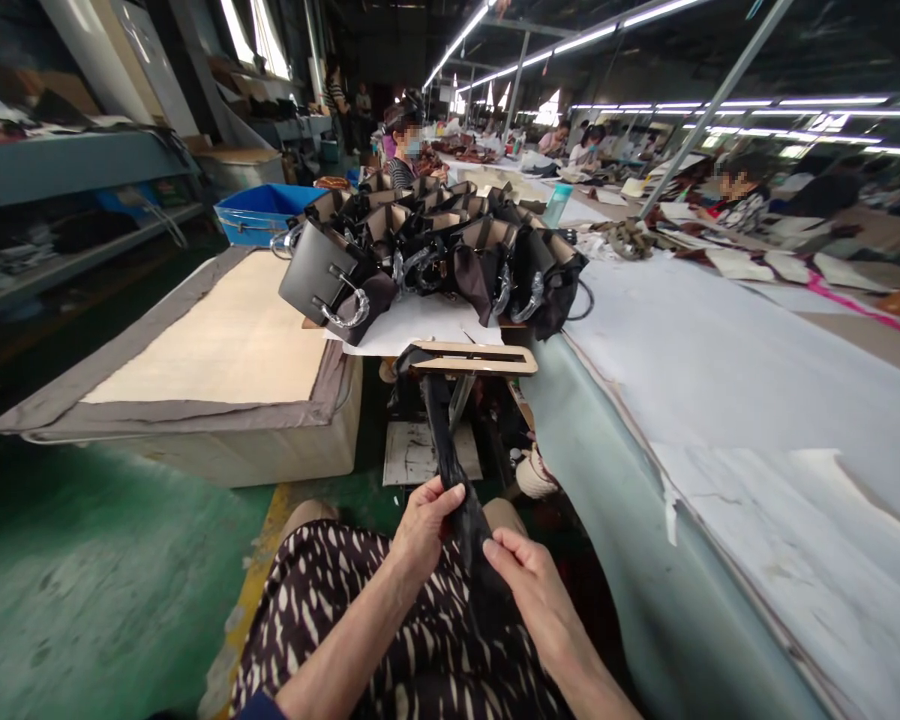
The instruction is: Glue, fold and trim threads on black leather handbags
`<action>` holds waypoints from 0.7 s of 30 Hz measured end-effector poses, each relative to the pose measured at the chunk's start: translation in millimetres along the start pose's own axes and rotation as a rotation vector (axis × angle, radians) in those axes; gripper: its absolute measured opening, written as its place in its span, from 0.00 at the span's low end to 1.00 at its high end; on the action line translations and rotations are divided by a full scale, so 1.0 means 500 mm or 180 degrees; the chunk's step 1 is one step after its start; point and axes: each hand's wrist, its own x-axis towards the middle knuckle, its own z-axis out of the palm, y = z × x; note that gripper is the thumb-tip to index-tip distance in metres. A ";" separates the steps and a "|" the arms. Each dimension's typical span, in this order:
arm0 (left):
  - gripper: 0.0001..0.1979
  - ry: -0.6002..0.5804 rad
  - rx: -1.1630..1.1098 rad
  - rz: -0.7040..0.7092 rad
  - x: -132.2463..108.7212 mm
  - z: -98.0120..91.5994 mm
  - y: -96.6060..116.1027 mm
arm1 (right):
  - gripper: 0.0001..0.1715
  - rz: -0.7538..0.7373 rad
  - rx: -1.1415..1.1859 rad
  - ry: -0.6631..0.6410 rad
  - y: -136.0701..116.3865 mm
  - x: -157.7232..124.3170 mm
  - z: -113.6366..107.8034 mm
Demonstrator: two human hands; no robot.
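A long strip of thin black fabric point(444, 440) hangs down from a narrow wooden frame point(521, 358) with a slot along its middle. My left hand point(424, 520) pinches the strip from the left, thumb on top. Slightly lower, my right hand point(523, 565) grips its right edge between thumb and fingers. The fabric's loose lower end lies over my patterned clothing. Beyond the frame, several black handbags point(322, 270) with plastic-wrapped handles stand crowded together on a white sheet point(427, 325).
To the left stands a white bin point(270, 455) topped with a cream board point(210, 340); a blue crate point(259, 212) is behind it. A long covered table point(720, 380) runs along my right. A co-worker point(405, 150) sits behind the bags, with other people farther off.
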 end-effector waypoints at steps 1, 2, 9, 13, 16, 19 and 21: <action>0.15 0.0024 -0.0029 0.0004 0.000 0.000 -0.003 | 0.19 -0.0087 -0.0083 0.0062 0.001 -0.001 -0.004; 0.15 0.0061 -0.0048 0.0008 0.001 -0.001 -0.007 | 0.18 -0.0178 -0.0158 0.0109 0.001 -0.002 -0.007; 0.16 0.0410 -0.0048 -0.0048 -0.001 -0.004 -0.026 | 0.19 0.0017 -0.0040 -0.0012 -0.013 -0.014 -0.013; 0.16 0.0424 -0.0003 -0.0146 -0.005 -0.004 -0.022 | 0.18 0.0166 0.0292 -0.0034 -0.004 -0.017 -0.018; 0.16 0.0369 -0.0001 -0.0226 -0.007 -0.006 -0.019 | 0.18 0.0285 0.0650 -0.0012 0.001 -0.021 -0.023; 0.17 0.0020 -0.0119 -0.0337 -0.014 -0.007 -0.020 | 0.18 0.0403 0.1112 0.0040 0.000 -0.027 -0.022; 0.17 -0.0312 -0.0161 -0.0452 -0.021 -0.007 -0.021 | 0.17 0.0478 0.1382 0.0087 -0.001 -0.030 -0.020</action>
